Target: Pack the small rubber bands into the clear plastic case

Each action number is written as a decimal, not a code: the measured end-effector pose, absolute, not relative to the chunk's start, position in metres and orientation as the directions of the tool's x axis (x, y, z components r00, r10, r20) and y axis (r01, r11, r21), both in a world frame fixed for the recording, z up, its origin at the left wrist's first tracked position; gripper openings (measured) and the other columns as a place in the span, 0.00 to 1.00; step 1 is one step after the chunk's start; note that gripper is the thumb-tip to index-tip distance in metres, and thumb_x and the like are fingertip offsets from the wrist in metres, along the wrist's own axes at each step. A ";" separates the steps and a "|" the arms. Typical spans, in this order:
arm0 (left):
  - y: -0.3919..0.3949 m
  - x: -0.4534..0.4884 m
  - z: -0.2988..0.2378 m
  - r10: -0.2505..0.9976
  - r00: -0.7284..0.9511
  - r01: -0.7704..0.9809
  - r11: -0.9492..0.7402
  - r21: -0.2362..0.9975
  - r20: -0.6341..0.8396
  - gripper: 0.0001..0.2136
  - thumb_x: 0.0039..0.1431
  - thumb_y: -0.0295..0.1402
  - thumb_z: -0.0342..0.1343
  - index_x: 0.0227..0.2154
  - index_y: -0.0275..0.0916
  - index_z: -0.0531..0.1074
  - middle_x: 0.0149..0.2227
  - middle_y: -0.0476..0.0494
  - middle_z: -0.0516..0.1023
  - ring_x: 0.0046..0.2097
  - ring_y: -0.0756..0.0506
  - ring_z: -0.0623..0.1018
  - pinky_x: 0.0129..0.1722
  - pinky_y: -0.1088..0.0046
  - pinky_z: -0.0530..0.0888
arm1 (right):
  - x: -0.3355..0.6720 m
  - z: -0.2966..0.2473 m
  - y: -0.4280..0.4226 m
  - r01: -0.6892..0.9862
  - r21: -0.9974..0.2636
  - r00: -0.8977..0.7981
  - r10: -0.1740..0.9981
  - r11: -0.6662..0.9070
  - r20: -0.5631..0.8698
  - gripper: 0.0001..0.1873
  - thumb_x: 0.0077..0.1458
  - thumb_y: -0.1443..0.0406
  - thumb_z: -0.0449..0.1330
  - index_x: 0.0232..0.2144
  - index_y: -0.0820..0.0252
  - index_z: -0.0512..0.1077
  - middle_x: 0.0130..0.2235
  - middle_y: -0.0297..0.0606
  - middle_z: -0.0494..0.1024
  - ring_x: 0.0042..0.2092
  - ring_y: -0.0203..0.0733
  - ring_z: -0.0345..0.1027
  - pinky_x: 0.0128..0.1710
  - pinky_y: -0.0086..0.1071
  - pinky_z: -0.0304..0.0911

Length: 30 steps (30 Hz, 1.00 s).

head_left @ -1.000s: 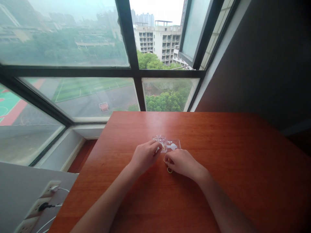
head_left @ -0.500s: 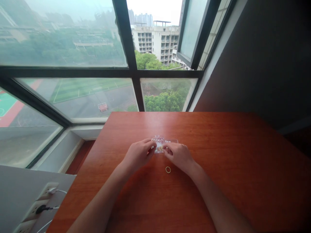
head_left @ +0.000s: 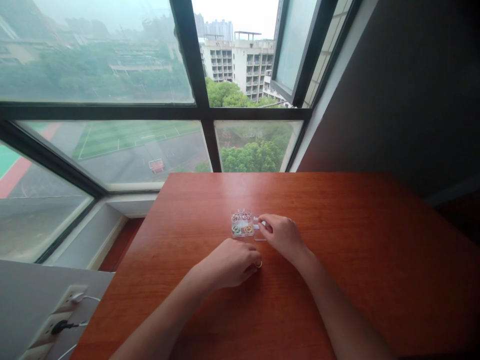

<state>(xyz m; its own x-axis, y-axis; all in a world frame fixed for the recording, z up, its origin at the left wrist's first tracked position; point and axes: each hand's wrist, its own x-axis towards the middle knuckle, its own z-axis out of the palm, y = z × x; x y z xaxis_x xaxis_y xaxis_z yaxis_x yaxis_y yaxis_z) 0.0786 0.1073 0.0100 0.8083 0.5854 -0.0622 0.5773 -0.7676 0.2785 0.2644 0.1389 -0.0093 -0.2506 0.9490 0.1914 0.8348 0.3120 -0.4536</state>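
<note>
My left hand [head_left: 234, 262] is low over the table, its fingers closed at a pale yellow hair tie [head_left: 259, 264] whose ring shows past the fingertips. Just beyond it lies a small clear plastic box [head_left: 242, 235] with compartments. Pinkish and dark hair ties are in its far compartments; green hair ties [head_left: 236, 230] are near left and yellow hair ties [head_left: 248, 229] near right. On the box's right side, its clear lid [head_left: 260, 238] is flipped open. My right hand [head_left: 281, 235] has its fingers pinched at the lid, partly covering it.
The reddish-brown wooden table [head_left: 337, 250] reaches to the windows [head_left: 150, 112] at the back. A grey wall [head_left: 405, 90] stands on the right. Sockets with plugs and white cables [head_left: 80, 298] are at the lower left, beside the table.
My left hand has left the box and moved down and right to the hair tie on the table. My right hand has shifted slightly right, from the yellow compartment to the lid.
</note>
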 end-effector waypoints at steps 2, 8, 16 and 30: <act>0.105 0.084 0.006 0.593 0.802 0.592 -0.773 0.226 -0.074 0.08 0.61 0.30 0.50 0.28 0.40 0.71 0.29 0.48 0.77 0.28 0.47 0.74 0.26 0.73 0.62 | 0.264 -0.008 0.139 0.838 -0.448 -0.258 0.950 0.310 0.174 0.08 0.57 0.65 0.56 0.37 0.52 0.75 0.35 0.31 0.81 0.35 0.38 0.72 0.31 0.27 0.54; 0.108 0.084 0.002 0.628 0.778 0.618 -0.762 0.192 -0.012 0.07 0.61 0.30 0.50 0.29 0.39 0.70 0.30 0.48 0.76 0.29 0.48 0.74 0.25 0.74 0.63 | 0.264 -0.006 0.138 0.848 -0.439 -0.266 0.955 0.296 0.131 0.09 0.56 0.65 0.56 0.38 0.52 0.75 0.36 0.32 0.81 0.36 0.38 0.73 0.32 0.27 0.54; 0.129 0.068 -0.010 0.848 0.453 0.776 -0.527 0.347 0.276 0.07 0.62 0.31 0.49 0.32 0.40 0.70 0.31 0.49 0.75 0.30 0.51 0.73 0.29 0.78 0.64 | 0.265 -0.004 0.138 0.868 -0.406 -0.270 0.958 0.284 0.093 0.09 0.57 0.64 0.56 0.38 0.51 0.75 0.36 0.30 0.81 0.37 0.38 0.73 0.31 0.27 0.54; 0.140 0.048 -0.001 0.919 0.285 0.855 -0.372 0.361 0.271 0.12 0.64 0.39 0.48 0.46 0.43 0.70 0.40 0.46 0.75 0.38 0.47 0.76 0.36 0.74 0.70 | 0.273 0.001 0.141 0.933 -0.331 -0.141 0.990 0.143 0.033 0.09 0.60 0.61 0.54 0.37 0.52 0.74 0.34 0.34 0.80 0.36 0.41 0.74 0.30 0.29 0.54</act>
